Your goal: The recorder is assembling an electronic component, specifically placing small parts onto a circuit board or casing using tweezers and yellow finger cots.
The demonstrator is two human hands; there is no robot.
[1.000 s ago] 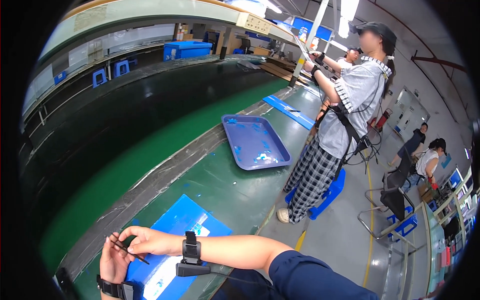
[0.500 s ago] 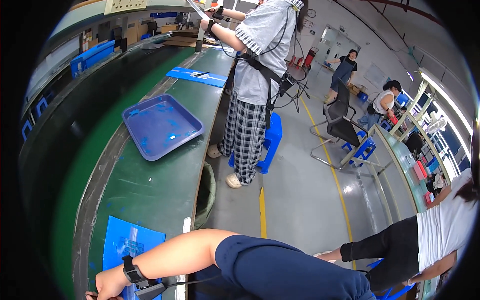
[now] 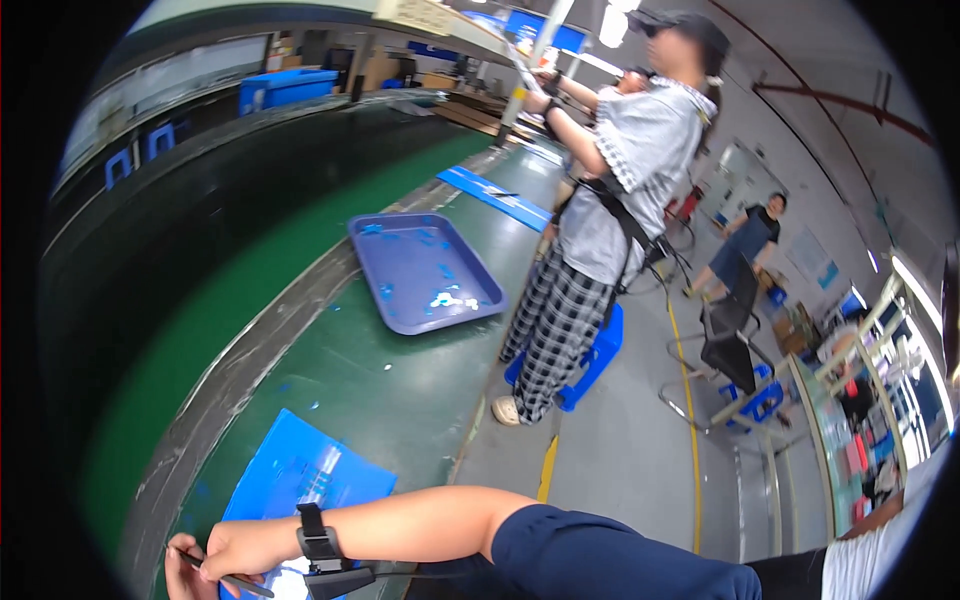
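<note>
Here you are, peering out from the left fisheye camera on your head, aimed down along the green bench (image 3: 345,410), well right of your left hand (image 3: 183,578) and right hand (image 3: 248,548)! They sit close, low in the left corner; the wide view reaches past the tray (image 3: 410,268) to a distant wall (image 3: 835,185), edges bending.

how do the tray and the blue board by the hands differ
The tray is dull purple-blue; the blue board is brighter. The tray has raised walls, whereas the board looks like a flat sheet. The tray is in plain view; the board is partly covered by the right forearm. Both rest on the green tabletop.
</note>
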